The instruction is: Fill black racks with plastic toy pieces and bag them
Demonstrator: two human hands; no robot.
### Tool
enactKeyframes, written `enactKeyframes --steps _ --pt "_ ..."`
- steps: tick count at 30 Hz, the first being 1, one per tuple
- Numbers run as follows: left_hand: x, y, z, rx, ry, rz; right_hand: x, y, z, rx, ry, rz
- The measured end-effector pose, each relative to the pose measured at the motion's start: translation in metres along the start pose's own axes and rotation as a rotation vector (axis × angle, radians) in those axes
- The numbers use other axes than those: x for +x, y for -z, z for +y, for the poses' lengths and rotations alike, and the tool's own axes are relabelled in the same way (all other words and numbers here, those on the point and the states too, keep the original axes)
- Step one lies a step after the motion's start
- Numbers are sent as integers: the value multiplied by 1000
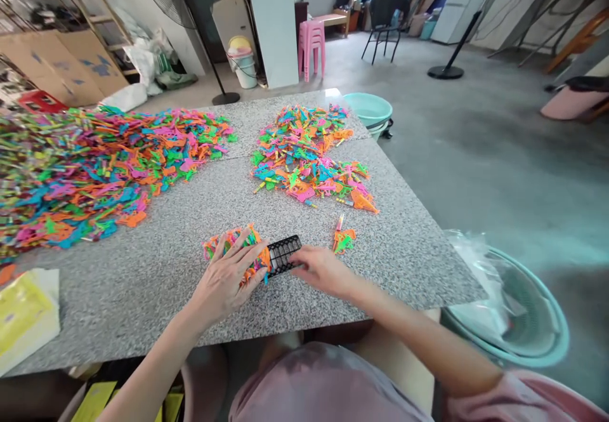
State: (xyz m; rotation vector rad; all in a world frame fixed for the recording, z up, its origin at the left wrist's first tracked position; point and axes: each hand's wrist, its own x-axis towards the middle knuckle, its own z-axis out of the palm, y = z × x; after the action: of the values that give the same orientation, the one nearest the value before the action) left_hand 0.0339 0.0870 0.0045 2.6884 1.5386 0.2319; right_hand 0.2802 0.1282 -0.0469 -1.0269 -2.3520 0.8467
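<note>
A black plastic grid rack lies on the granite table in front of me. Small bright plastic pieces in orange, green, pink and blue cover its left part, while the right part shows bare slots. My left hand rests over these pieces with fingers spread, partly hiding them. At the rack's right end, my right hand has its thumb and fingers closed on the edge; its fingertips are partly hidden. A few loose pieces, orange and green, lie beyond my right hand.
A large heap of colourful pieces spreads over the left of the table. A smaller pile lies at the back. Yellow cards sit front left. Green basins stand off the right edge.
</note>
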Motion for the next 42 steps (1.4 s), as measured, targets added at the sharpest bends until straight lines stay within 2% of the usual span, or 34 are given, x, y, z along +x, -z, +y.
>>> enactKeyframes --steps 3,5,7,15,19,22,26,31,35,39,42 --pt "-1 1 1 7 -3 -7 2 -42 -25 159 -34 95" --pt "-1 2 1 8 1 -13 5 -62 -33 140 -102 161" --pt "-1 2 1 7 5 -21 10 -72 -33 116 -138 164" --pt "-2 -6 -3 25 20 -9 14 -78 -9 229 -14 138" --pt "-3 -8 -5 31 20 -27 14 -82 -10 176 -4 168" --pt "-1 -7 -6 36 9 -38 18 -85 -10 121 -16 141" --pt "-1 -6 -6 22 44 -3 20 -89 -6 82 0 133" --pt "-2 -10 -8 5 26 19 16 -95 -3 52 28 190" --pt "2 -4 -5 2 25 38 16 -99 -4 27 39 212" --pt "8 7 5 30 -9 -52 15 -100 -4 2 44 213" --pt "11 12 16 63 15 -59 14 -101 -3 4 55 222"
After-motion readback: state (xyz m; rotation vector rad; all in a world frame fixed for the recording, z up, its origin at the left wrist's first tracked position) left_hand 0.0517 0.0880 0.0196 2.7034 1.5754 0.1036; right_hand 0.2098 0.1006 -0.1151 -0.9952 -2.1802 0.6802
